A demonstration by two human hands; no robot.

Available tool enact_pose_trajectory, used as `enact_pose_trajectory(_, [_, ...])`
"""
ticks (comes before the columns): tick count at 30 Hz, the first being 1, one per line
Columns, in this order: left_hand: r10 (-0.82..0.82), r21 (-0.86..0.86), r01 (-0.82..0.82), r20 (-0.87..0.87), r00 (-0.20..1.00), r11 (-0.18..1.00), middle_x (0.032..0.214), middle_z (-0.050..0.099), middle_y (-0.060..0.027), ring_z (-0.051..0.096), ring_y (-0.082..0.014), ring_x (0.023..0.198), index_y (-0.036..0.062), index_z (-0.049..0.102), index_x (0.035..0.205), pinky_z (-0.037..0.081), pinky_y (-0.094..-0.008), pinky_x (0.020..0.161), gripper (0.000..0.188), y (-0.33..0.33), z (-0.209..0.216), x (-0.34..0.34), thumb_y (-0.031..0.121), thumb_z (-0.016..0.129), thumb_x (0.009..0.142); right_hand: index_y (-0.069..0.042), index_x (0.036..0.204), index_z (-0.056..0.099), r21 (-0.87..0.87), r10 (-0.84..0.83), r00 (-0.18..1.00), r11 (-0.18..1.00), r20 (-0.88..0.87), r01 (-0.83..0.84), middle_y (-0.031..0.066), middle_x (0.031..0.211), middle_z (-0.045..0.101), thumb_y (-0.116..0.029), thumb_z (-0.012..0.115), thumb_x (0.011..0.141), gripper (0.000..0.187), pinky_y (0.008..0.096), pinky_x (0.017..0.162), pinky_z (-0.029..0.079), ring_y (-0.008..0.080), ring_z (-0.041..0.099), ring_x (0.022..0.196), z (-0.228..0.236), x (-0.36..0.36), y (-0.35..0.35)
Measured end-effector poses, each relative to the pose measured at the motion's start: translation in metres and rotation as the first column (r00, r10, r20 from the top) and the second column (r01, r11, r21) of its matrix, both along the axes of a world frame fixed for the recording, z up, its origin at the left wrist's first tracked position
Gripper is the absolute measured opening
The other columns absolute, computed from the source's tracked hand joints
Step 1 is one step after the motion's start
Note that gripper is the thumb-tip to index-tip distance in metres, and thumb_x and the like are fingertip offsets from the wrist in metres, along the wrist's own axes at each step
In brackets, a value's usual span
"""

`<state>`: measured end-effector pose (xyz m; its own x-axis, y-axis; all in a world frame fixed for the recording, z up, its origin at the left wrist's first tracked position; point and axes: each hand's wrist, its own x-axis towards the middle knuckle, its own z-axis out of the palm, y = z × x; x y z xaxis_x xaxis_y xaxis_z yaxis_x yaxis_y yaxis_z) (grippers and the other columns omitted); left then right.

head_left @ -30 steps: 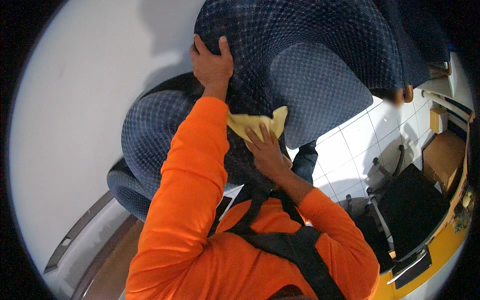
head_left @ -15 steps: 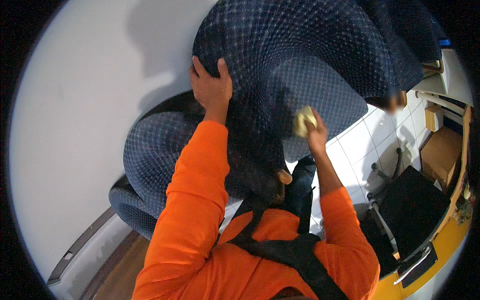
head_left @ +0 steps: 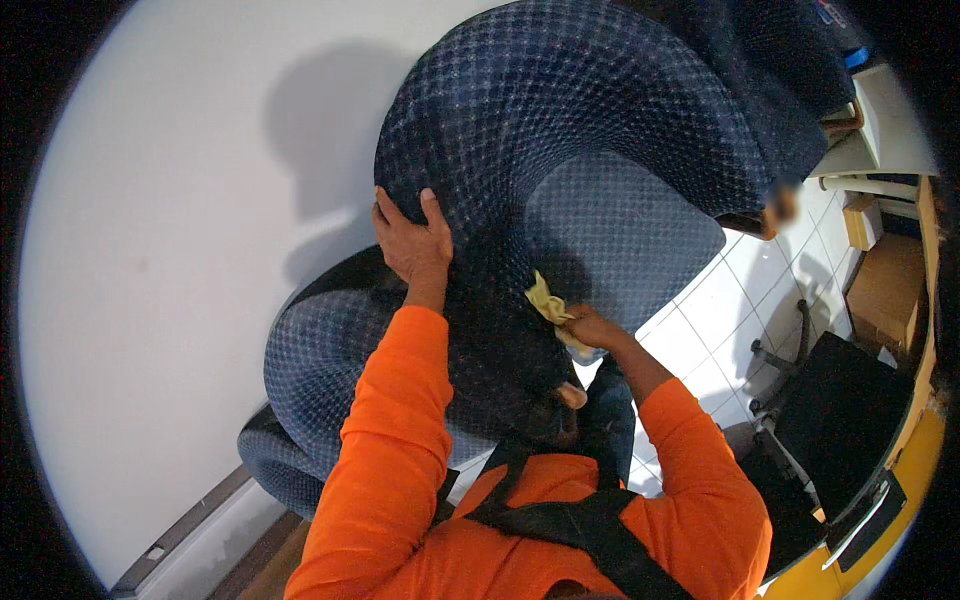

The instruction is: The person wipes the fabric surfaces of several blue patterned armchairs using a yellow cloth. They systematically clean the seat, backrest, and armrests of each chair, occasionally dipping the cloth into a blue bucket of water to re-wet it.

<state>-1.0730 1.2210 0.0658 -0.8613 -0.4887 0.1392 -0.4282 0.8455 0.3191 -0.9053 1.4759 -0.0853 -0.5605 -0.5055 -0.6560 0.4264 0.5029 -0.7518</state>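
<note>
At the lower edge, an orange top point(head_left: 400, 480) crossed by a black strap point(head_left: 570, 525) fills the foreground, its two sleeves reaching up and outward. Just beyond, the right hand point(head_left: 592, 328) pinches a crumpled yellow cloth point(head_left: 545, 300) between gathered fingers; the cloth lies at the near side of the seat point(head_left: 630, 230) of a dark blue checked chair point(head_left: 470, 110), though how much of it touches the fabric is hard to tell. Farther up and to the left, the left hand point(head_left: 415, 245) rests on the outer side of that chair's curved back, thumb and fingers spread. Left of it stands a matching second chair point(head_left: 315, 350). White floor tiles point(head_left: 710, 320) show to the right, with a black office chair point(head_left: 840, 400) and, beyond that, a brown box point(head_left: 885, 290). A pale wall point(head_left: 180, 200) rises on the left, bearing a rounded shadow point(head_left: 340, 125).
</note>
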Motion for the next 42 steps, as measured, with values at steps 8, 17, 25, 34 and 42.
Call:
enact_pose_trajectory(8, [-0.044,-0.038,0.041,-0.078,0.996,0.998,0.143,0.043,-0.0292,0.048,-0.0465,0.128,0.0041,0.034,0.150,0.043,-0.0514,0.104,0.080,-0.004,-0.011,0.001,0.060,0.049,0.095,0.002,0.129,0.054,-0.256,-0.721,0.231,0.076,0.653,0.964,0.0158,0.122,0.064,-0.023,0.057,0.097,0.040,0.0448,0.100,0.050,0.0317,0.063,0.112,-0.020,0.011,0.039])
enact_pose_trajectory(17, [-0.015,-0.053,0.013,-0.042,0.999,0.999,0.142,0.045,-0.0265,0.051,-0.0442,0.125,0.0055,0.035,0.150,0.046,-0.0507,0.101,0.079,-0.002,-0.010,0.000,0.060,0.049,0.095,-0.002,0.137,0.049,-0.387,-0.626,0.167,-0.233,0.762,0.892,0.0121,0.128,0.062,-0.026,0.066,0.096,0.051,0.0452,0.104,0.048,0.0296,0.061,0.118,0.012,-0.016,0.057])
enact_pose_trajectory(25, [-0.049,-0.067,0.043,-0.092,0.995,0.997,0.141,0.046,-0.0261,0.051,-0.0440,0.124,0.0053,0.037,0.149,0.045,-0.0496,0.102,0.077,-0.001,-0.009,0.001,0.059,0.050,0.095,0.002,0.132,0.054,-0.039,-0.628,0.745,0.770,-0.224,0.637,0.0194,0.126,0.063,-0.037,0.051,0.101,0.050,0.0413,0.098,0.047,0.0376,0.060,0.116,0.084,-0.040,0.089])
enact_pose_trajectory(34, [-0.030,-0.040,0.026,-0.086,0.996,0.999,0.143,0.044,-0.0259,0.049,-0.0435,0.127,0.0067,0.035,0.151,0.043,-0.0510,0.104,0.079,-0.005,-0.012,0.002,0.060,0.049,0.095,-0.003,0.144,0.044,-0.478,-0.881,0.287,0.080,0.377,0.874,0.0156,0.143,0.050,-0.023,0.045,0.087,0.061,0.0414,0.108,0.038,0.0308,0.051,0.126,0.070,-0.017,0.112])
enact_pose_trajectory(42, [-0.056,-0.046,0.052,-0.094,0.994,0.998,0.142,0.045,-0.0260,0.048,-0.0433,0.128,0.0062,0.034,0.151,0.043,-0.0509,0.104,0.078,-0.005,-0.009,0.002,0.060,0.049,0.095,0.003,0.126,0.056,-0.142,-0.598,-0.155,-0.418,0.786,0.897,0.0212,0.121,0.063,-0.027,0.043,0.086,0.051,0.0502,0.099,0.048,0.0383,0.061,0.111,-0.004,0.024,0.111])
